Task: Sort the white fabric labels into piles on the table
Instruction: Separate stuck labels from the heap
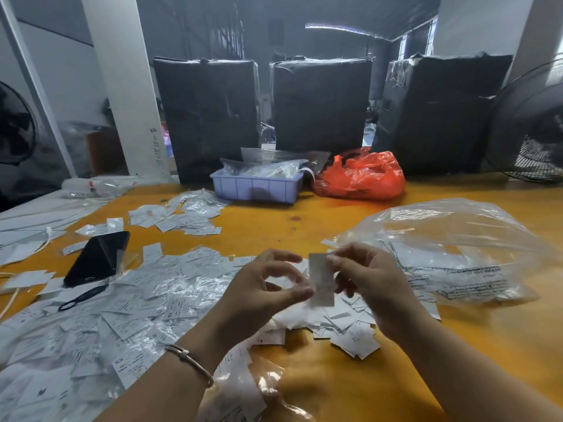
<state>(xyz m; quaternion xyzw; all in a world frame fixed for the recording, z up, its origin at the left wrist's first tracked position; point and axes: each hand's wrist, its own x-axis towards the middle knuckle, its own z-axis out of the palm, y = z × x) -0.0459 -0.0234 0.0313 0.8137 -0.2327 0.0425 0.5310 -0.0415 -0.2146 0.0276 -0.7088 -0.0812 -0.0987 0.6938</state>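
A white fabric label point(320, 277) is held upright above the table between both hands. My left hand point(268, 289) pinches its lower left edge with thumb and forefinger. My right hand point(365, 281) pinches its upper right edge. Under the hands lies a small heap of labels point(344, 327). A wide spread of labels point(100, 324), some marked XS and M, covers the near left of the yellow table point(304, 226). Another pile of labels point(185, 216) sits further back on the left.
A black phone point(97, 257) and black snips point(82, 298) lie among the labels at left. A large clear plastic bag point(451, 248) lies at right. A blue tray point(256, 187) and a red bag point(362, 175) stand at the back, before black wrapped boxes point(320, 102).
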